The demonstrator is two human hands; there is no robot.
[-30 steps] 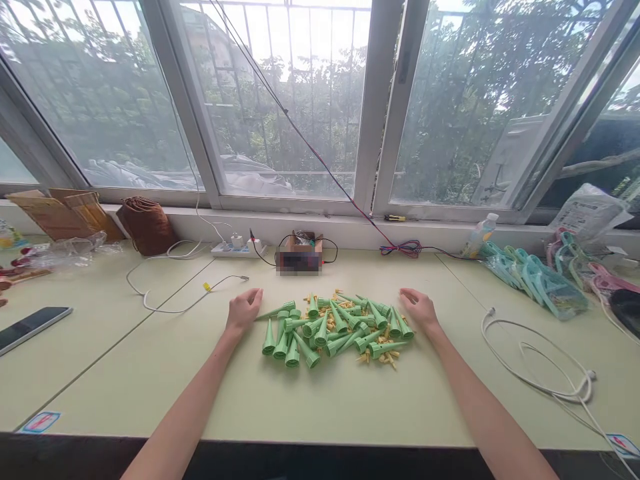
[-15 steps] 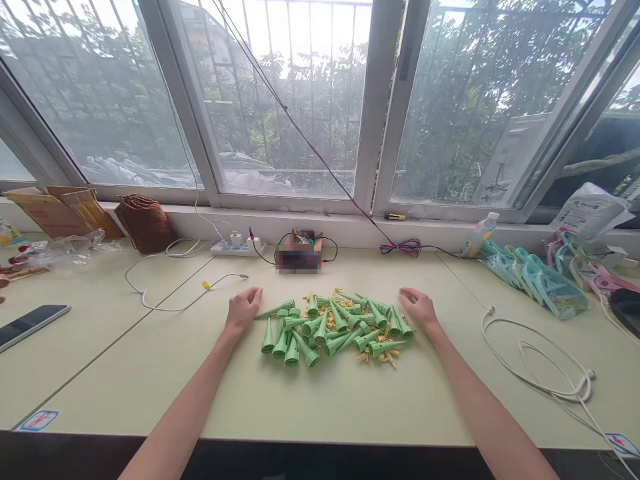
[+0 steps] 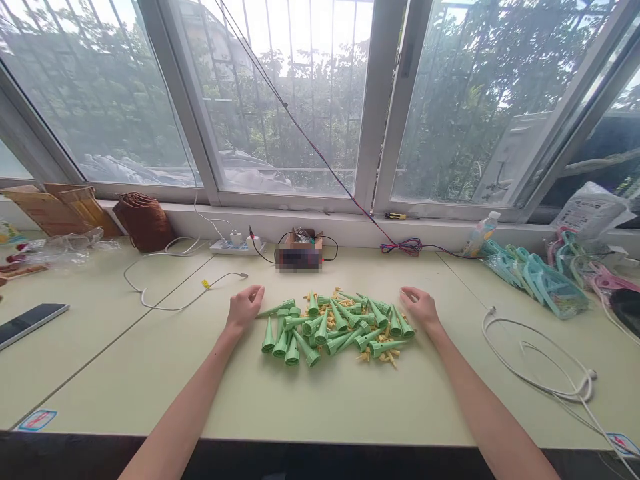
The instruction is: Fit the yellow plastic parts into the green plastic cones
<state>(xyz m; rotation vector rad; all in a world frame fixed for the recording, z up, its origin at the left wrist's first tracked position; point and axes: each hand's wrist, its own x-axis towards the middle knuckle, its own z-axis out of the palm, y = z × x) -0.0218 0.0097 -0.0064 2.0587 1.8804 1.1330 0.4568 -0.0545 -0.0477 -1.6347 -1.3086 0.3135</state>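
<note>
Only our view has shifted slightly. We've left hand (image 3: 245, 305) and right hand (image 3: 421, 307) flanking the cones (image 3: 321, 333), fingers half-open; table (image 3: 330, 407) spans from cones to its near edge.

No word or number can be made out with certainty. Taking the middle of the view as the hub, with twelve toward the windows, a blue-bordered white sticker (image 3: 37, 420) bearing a red mark sits at eight o'clock on the front edge of the table (image 3: 330, 407). A similar sign (image 3: 623, 444) sits on that edge at four o'clock (the two look like a pair). At three o'clock, dark print runs across a clear-and-white plastic package (image 3: 583, 212), too small to read. Closer in, also at three, a bottle (image 3: 481, 235) wears a coloured label whose lettering, if any, is illegible.
</note>
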